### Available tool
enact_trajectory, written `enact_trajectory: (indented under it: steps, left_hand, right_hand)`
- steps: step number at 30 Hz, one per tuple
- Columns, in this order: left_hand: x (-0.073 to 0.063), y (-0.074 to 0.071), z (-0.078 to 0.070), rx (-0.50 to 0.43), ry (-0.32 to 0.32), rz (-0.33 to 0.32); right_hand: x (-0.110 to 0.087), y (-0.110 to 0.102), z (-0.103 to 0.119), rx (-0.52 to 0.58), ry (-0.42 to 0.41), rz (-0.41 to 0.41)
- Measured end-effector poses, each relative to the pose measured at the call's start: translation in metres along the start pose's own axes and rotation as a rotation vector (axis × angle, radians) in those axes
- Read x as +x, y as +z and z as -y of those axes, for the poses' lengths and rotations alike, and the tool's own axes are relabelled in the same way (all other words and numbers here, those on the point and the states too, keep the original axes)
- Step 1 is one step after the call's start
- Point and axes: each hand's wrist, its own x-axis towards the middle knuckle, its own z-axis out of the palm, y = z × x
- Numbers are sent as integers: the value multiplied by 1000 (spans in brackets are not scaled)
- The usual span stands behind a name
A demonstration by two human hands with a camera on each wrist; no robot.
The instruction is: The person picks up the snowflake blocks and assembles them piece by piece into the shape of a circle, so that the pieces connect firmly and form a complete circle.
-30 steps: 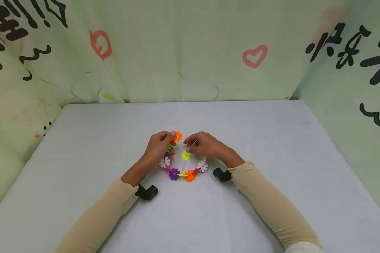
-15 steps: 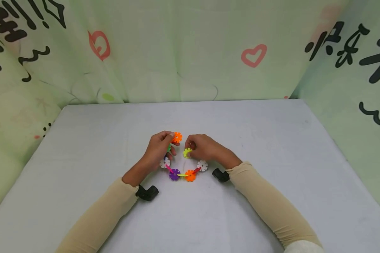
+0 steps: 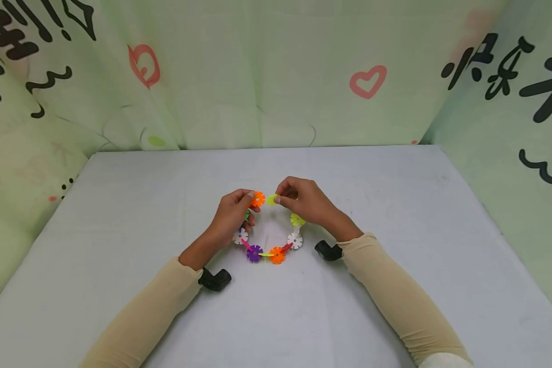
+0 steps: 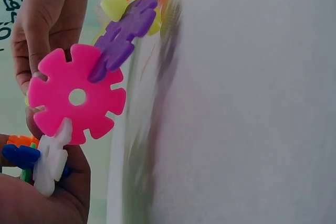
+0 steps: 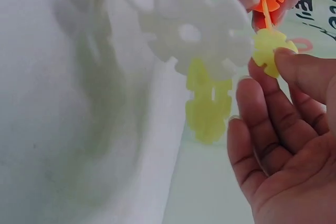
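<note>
A chain of notched plastic discs curves between both hands above the white table. My left hand (image 3: 232,217) pinches an orange disc (image 3: 258,199) at the chain's upper left end. Between thumb and fingertips, my right hand (image 3: 308,199) holds a yellow disc (image 3: 272,200), a small gap from the orange one in the head view. Below that hand hang another yellow disc (image 3: 297,220) and a white disc (image 3: 295,240). A purple disc (image 3: 254,253) and an orange one (image 3: 277,255) form the bottom. The left wrist view shows a pink disc (image 4: 79,98) and a blue one (image 4: 21,156) near the left palm.
The white tabletop (image 3: 276,317) spreads around the hands. Behind it stands a pale green curtain (image 3: 257,76) with printed hearts and black lettering, which also closes off both sides. A black wrist mount (image 3: 215,280) sits under the left wrist, another (image 3: 327,251) under the right.
My right hand has taken hold of the yellow disc and moved it away from the body, level with the orange disc. Another yellow disc has come into sight below it. The left hand stays put.
</note>
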Motion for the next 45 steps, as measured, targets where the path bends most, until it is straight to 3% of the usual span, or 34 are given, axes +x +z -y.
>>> enact_trajectory:
  steps: [9, 23, 28, 33, 35, 38, 42, 45]
  left_hand:
    - [1, 1, 0, -23, -31, 46]
    - [1, 6, 3, 20, 9, 113]
    - [2, 3, 6, 37, 2, 121]
    - [0, -1, 4, 36, 49, 114]
    - [-1, -1, 3, 36, 57, 111]
    - [-3, -2, 2, 39, 53, 101]
    - [-2, -1, 2, 32, 58, 96]
    - [-1, 0, 2, 22, 65, 83]
  right_hand:
    - [-1, 5, -1, -7, -68, -97]
    - [-1, 10, -6, 25, -132, -79]
    - [-3, 11, -7, -28, -172, -37]
    - [-3, 3, -9, -76, -211, -1]
    - [-5, -3, -13, -94, -167, -7]
    - [-11, -14, -19, -116, -1, 12]
    - [-24, -30, -27, -55, 248, 154]
    - [-30, -39, -29, 47, 337, 267]
